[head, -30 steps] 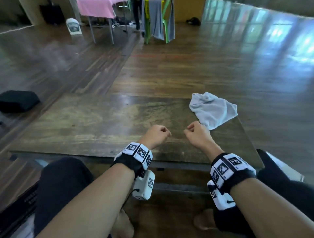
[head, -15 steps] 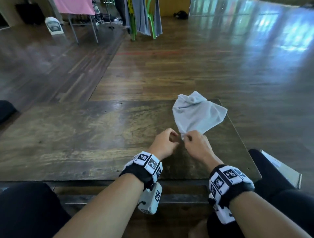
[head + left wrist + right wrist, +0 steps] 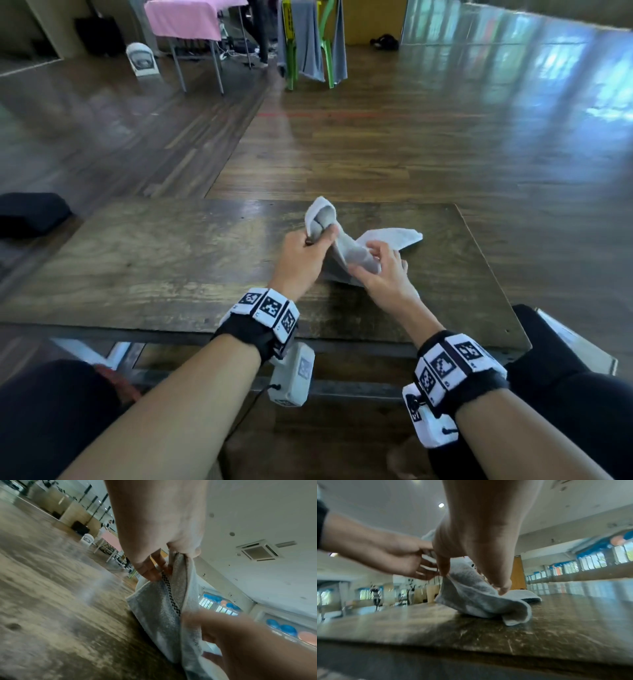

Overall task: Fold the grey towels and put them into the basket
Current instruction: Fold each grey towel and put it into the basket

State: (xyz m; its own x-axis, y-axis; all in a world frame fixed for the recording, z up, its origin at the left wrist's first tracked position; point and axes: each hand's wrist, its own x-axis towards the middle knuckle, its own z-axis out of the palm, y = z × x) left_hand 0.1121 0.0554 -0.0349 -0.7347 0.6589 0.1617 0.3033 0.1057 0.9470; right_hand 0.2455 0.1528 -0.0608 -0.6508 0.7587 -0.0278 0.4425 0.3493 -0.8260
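The right hand (image 3: 248, 642) is blurred, hiding its grip on the towel (image 3: 164, 609).

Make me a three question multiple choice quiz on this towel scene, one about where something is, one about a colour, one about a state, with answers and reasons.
1. Where does the far end of the grey towel lie?
A. on the wooden table
B. on the floor
C. in a basket

2. What colour is the cloth on the far table?
A. blue
B. pink
C. black

3. What is the left hand doing?
A. resting flat on the table
B. gripping the towel and lifting one end
C. hanging empty

Answers: 1 A, that end lies flat on the tabletop. 2 B, it is plainly pink. 3 B, its fingers curl round a raised bunch of towel while the right hand holds the middle.
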